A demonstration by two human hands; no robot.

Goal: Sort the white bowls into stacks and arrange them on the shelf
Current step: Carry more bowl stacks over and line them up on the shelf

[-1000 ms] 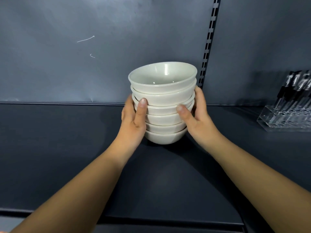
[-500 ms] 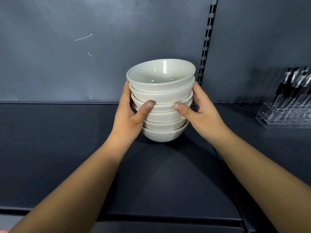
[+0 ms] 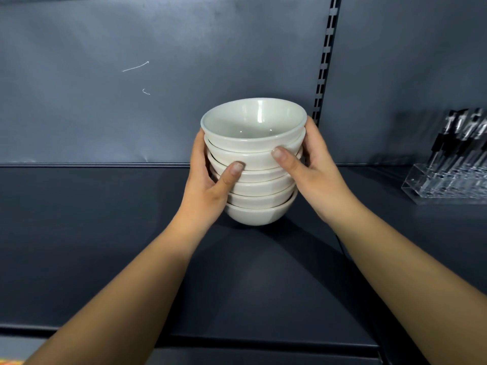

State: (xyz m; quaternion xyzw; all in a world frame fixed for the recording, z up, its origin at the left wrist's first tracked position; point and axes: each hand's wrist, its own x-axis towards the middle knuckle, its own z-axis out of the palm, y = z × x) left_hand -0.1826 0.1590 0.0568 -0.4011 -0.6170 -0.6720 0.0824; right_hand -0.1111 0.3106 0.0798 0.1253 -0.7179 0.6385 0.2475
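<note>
On a dark metal shelf [image 3: 105,246] backed by a grey-blue panel [image 3: 131,114] marked with two pale scratches, a person steadies a stack of white bowls [image 3: 253,164], seen here from left to right. At the left side of the stack, the left hand [image 3: 210,185] is cupped around the lower bowls, its thumb pressed on the front at about mid-height and its fingers wrapped out of sight behind. Between the hands stands the stack itself, six nested bowls by the count of visible rims, its axis upright with a slight lean, its lowest bowl apparently resting on the shelf a little way out from the back panel; contact under the base cannot be confirmed. On the right side, the right hand [image 3: 311,169] is curled around the upper bowls, thumb laid on the second rim from the top. Both hands grip at equal reach, palms facing each other across the stack, so any coming shift would likely be a two-handed slide or lift, with the top bowls the ones most apt to tip. Behind runs a slotted upright [image 3: 325,61]; further right, well apart from the bowls, sits a clear acrylic rack of pens [image 3: 453,164].
</note>
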